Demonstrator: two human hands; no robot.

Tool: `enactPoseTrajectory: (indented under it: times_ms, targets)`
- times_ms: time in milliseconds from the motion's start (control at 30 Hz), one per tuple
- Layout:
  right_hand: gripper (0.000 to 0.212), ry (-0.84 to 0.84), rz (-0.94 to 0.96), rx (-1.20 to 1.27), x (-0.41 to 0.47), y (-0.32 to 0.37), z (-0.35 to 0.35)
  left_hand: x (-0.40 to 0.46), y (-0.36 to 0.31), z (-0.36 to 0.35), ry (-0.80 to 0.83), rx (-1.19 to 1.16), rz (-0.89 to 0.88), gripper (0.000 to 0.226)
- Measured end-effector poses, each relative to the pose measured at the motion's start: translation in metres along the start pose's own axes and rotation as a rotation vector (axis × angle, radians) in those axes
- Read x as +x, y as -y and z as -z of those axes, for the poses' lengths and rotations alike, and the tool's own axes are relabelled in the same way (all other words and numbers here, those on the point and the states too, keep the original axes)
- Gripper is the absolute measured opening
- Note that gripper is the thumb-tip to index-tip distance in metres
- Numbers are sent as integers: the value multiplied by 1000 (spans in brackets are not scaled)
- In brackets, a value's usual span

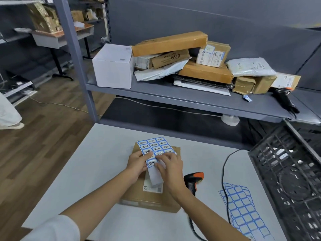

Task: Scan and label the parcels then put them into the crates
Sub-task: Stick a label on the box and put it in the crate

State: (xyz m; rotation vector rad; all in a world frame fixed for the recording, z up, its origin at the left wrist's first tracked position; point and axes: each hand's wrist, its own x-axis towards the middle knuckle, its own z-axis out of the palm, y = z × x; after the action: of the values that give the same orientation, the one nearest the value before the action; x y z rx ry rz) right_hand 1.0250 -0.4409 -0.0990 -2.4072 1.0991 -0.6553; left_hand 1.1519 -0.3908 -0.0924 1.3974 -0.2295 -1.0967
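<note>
I am watching both hands working over the brown parcel (152, 199) lying flat on the white table (83, 171); its long axis is running away from the person, and its printed shipping slip (152, 187) is facing up. The left hand (137, 164) is gripping the sticker sheet (154, 146) by its near edge, fingers curled round it, holding it just above the parcel's far half; the right hand (169, 165) is pinching at one blue-bordered label (152, 163) at the sheet's near corner, thumb and forefinger closing on it; whether the label is already lifting free I cannot tell. The bare cardboard where that label belongs is lying directly beneath and toward the person from the fingers, so I am judging the right hand the nearer for the coming press-down. The scanner (193, 181) is resting just right of the parcel, partly behind the right wrist; the black crate (286, 180) is waiting well to the right; more parcels are piled on the grey shelf (173, 96) beyond.
</note>
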Motion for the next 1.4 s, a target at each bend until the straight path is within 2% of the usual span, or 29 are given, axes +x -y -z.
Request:
enactPoseTrajectory:
  times_ms: [300, 567, 700, 900, 1000, 1200, 1400]
  targets:
    - [16, 0, 6, 53, 1, -2, -7, 2, 0, 0, -31, 143, -67, 18]
    - [20, 28, -27, 138, 4, 0, -6, 2, -2, 3, -25, 214, -115, 16]
    - [21, 57, -55, 193, 7, -1, -5, 1, -4, 0, -36, 215, -134, 19]
    - [24, 24, -102, 307, 8, -4, -2, 1, -7, 0, -22, 113, -66, 15]
    - [28, 59, -82, 256, 10, -9, 1, 1, -10, 0, -21, 75, -49, 22]
    - [26, 50, 82, 114, 17, -16, 14, 0, -12, -2, 45, 67, -21, 26]
    - [19, 134, 146, 41, 32, -22, 25, -2, -16, -4, 102, 221, -44, 18]
